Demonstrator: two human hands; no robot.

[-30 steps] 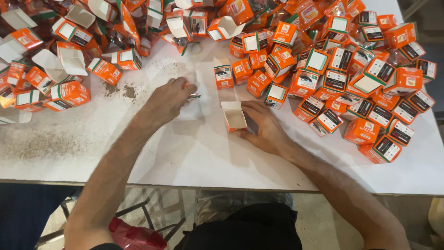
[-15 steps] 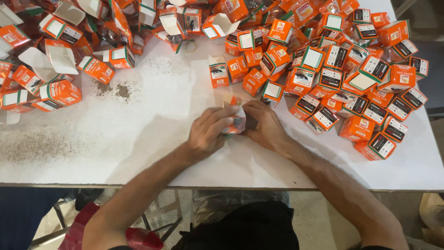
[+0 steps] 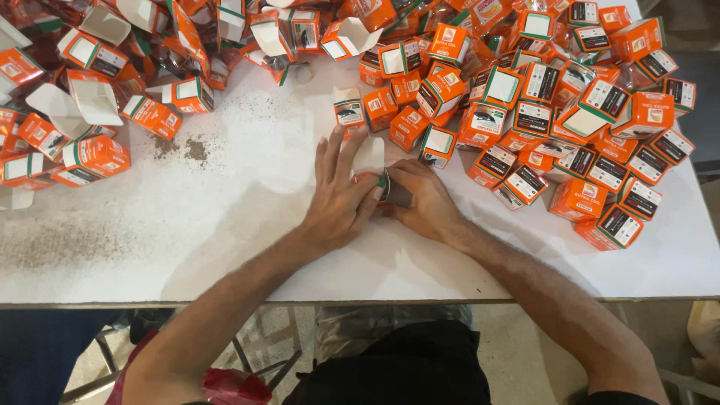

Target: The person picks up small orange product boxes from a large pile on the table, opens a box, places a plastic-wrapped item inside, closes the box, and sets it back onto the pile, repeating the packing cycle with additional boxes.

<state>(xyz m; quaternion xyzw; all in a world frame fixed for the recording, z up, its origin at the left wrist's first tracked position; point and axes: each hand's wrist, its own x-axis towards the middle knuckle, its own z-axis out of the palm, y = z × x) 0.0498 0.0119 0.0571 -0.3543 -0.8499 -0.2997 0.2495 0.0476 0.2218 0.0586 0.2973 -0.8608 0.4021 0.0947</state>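
My left hand [image 3: 337,202] and right hand [image 3: 427,199] pinch 1 small orange carton [image 3: 373,169], flap open; left fingers spread. Closed cartons [image 3: 570,105] heaped right, open empties [image 3: 90,97] left.

Two hands work at the table: one left hand [image 3: 337,199] and one right hand [image 3: 426,201], with one small open box [image 3: 373,161] between them. Closed orange boxes [image 3: 592,112] lie heaped toward the table's [image 3: 225,240] far right corner, several dozen, too many and too overlapped for an exact count. Open orange boxes [image 3: 90,105] with white insides crowd the far left corner and far edge, roughly two dozen. Two dark patches of grit [image 3: 180,146] sit near the left pile.
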